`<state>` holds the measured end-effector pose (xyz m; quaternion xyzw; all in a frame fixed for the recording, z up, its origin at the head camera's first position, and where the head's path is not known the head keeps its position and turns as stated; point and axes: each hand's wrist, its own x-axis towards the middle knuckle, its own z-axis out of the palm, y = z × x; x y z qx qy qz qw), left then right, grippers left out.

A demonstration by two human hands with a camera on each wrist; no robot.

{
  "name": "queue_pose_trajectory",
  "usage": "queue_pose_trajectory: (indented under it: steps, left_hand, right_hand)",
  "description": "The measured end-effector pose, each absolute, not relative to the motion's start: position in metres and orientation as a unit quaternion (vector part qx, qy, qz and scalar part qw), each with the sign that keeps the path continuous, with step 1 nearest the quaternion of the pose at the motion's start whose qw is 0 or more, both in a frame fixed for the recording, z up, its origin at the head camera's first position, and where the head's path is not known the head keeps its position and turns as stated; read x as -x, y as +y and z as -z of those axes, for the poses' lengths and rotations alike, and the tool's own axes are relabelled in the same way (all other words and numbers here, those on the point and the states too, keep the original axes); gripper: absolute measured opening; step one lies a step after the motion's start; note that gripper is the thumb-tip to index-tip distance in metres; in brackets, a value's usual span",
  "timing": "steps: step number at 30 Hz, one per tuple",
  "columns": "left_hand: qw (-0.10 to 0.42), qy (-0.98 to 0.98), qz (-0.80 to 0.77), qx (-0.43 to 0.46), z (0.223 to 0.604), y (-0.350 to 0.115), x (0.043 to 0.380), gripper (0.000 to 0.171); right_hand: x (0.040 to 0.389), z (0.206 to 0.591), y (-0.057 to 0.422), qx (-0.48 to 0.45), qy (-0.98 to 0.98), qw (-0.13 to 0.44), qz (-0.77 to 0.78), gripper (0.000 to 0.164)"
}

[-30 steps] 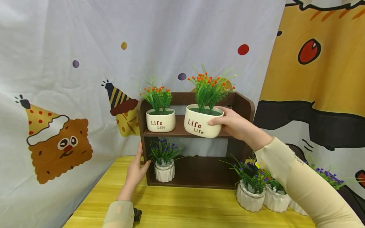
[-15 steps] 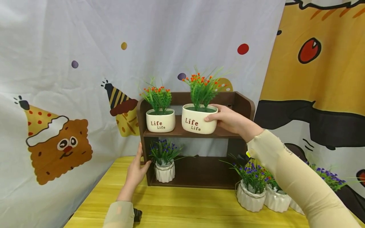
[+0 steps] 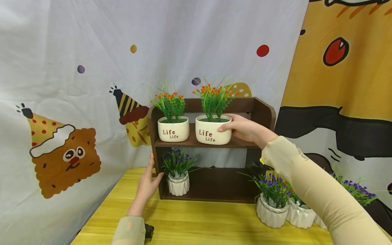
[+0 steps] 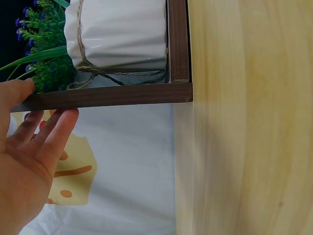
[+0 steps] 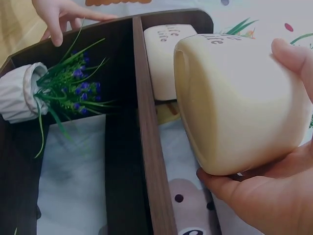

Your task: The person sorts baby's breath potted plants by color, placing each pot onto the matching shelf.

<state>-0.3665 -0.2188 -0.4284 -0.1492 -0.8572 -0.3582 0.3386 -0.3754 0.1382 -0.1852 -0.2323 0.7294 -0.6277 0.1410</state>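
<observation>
A white oval "Life" flowerpot [image 3: 213, 131] with orange artificial flowers is in my right hand [image 3: 248, 129], thumb on its front and fingers behind. It is at the upper board of a dark brown two-tier shelf [image 3: 214, 185]; its underside shows in the right wrist view, off the board. A matching flowerpot [image 3: 173, 130] stands on that board to the left. My left hand [image 3: 148, 182] holds the shelf's left side panel, thumb inside and fingers outside in the left wrist view. Beside it, on the lower board, stands a ribbed white pot [image 3: 178, 185] with purple flowers and twine.
Several ribbed white pots [image 3: 272, 212] with purple and orange flowers stand on the wooden table [image 3: 196, 221] right of the shelf, partly behind my right sleeve [image 3: 318, 187]. A printed curtain [image 3: 122, 68] hangs behind. A small black object [image 3: 149, 231] lies by my left sleeve.
The right hand has moved the held flowerpot left and levelled it, closer to the other flowerpot. The left hand has stayed on the side panel.
</observation>
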Motion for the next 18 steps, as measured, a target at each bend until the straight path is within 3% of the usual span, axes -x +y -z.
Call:
queue_pose_trajectory:
  steps: [4,18]
  left_hand:
    - [0.345,-0.856,0.354,0.15,0.43,-0.218,0.366,0.094]
    - [0.337,-0.857,0.362,0.141,0.429,-0.218,0.365,0.097]
  right_hand:
    - [0.381,0.188,0.138,0.215,0.733,0.143,0.629,0.084]
    - [0.397,0.192,0.137,0.208,0.733,0.156,0.628,0.084]
